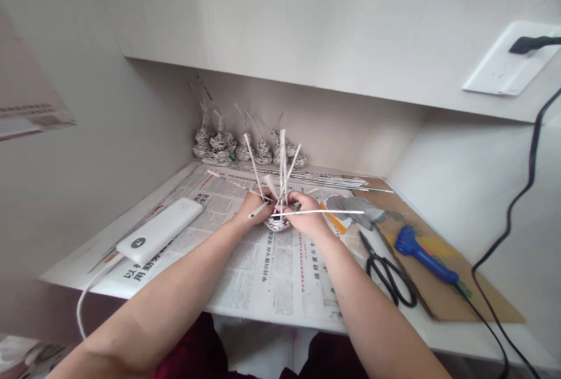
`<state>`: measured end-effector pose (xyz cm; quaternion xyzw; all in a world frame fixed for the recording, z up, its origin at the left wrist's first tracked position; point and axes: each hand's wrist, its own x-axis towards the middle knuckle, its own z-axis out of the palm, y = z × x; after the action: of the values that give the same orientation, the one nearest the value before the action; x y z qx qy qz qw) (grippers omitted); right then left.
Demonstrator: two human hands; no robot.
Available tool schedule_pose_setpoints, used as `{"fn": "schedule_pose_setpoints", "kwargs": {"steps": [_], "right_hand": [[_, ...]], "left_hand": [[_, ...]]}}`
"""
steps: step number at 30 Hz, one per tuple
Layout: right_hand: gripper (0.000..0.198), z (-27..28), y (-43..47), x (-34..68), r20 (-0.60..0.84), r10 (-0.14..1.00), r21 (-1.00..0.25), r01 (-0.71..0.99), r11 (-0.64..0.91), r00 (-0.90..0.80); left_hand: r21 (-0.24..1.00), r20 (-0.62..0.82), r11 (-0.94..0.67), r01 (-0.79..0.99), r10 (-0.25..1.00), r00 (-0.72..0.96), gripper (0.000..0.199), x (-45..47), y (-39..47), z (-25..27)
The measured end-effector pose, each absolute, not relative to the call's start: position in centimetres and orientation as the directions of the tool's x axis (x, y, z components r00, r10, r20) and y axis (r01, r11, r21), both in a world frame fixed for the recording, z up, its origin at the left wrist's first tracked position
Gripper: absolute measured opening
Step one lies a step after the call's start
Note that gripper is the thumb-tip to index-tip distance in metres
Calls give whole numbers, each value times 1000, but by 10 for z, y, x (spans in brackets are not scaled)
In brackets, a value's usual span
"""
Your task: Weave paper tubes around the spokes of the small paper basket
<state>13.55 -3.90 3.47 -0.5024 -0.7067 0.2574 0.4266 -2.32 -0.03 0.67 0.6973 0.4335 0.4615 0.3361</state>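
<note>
Between my hands, a small woven paper basket (277,224) rests on or just above the newspaper, with several rolled-paper strips (283,159) fanning up from it. My left hand (254,208) closes around its left side, fingertips partly hidden by the strips. On the other side my right hand (304,212) curls its fingers in at the basket's rim. One long paper strip (328,212) sticks out level to the right, passing over my right hand. Another strip (228,180) points left past my left hand.
Several woven paper gourds (219,142) stand along the back wall, with loose paper rolls (333,180) before them. A white power bank (162,230) lies left. To the right are black scissors (388,274), a grey cloth (359,209) and a blue glue gun (425,256) on cardboard (464,297).
</note>
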Motion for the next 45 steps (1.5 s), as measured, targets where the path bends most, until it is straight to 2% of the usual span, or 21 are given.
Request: {"fn": "schedule_pose_setpoints", "kwargs": {"steps": [5, 8, 10, 12, 14, 16, 18, 23, 29, 33, 37, 40, 45], "right_hand": [[21, 28, -29, 133, 363, 927, -914, 227, 335, 92], [29, 25, -23, 133, 277, 941, -960, 103, 261, 194], [32, 24, -20, 134, 224, 945, -973, 105, 204, 238], [29, 23, -20, 138, 220, 938, -964, 203, 169, 266], [24, 25, -21, 143, 246, 940, -905, 402, 136, 237], [24, 29, -25, 147, 247, 954, -781, 617, 92, 170], [27, 34, -29, 150, 232, 965, -645, 763, 56, 126], [31, 42, -37, 148, 282, 953, -476, 878, 37, 113], [33, 41, -38, 149, 282, 957, -420, 905, 64, 63], [35, 39, -36, 153, 271, 961, -438, 896, 72, 55], [30, 39, -34, 150, 274, 960, -520, 848, 98, 57], [21, 37, -34, 146, 353, 933, -619, 766, 175, 72], [22, 33, -38, 139, 436, 900, -754, 554, 352, 22]], "left_hand": [[865, 362, -407, 294, 911, 195, 2, -21, -3, 6], [862, 365, -410, 296, 910, 198, 4, -20, -4, 6], [861, 365, -412, 298, 909, 202, 4, -20, -5, 5], [859, 371, -416, 298, 907, 198, 4, -19, -4, 3], [856, 379, -421, 298, 906, 190, 4, -19, -4, 1], [855, 380, -421, 301, 906, 189, 5, -19, -3, -1], [856, 374, -417, 306, 907, 192, 6, -19, -2, -2], [862, 364, -406, 305, 912, 187, 7, -18, -2, -2], [869, 361, -403, 288, 913, 188, 8, -17, -3, -1], [858, 365, -411, 309, 910, 197, 9, -18, -2, -2], [858, 366, -412, 307, 909, 198, 8, -17, -4, -1], [864, 367, -414, 286, 907, 206, 6, -16, -6, 2], [890, 365, -403, 212, 909, 200, 8, -15, -9, 6]]}}
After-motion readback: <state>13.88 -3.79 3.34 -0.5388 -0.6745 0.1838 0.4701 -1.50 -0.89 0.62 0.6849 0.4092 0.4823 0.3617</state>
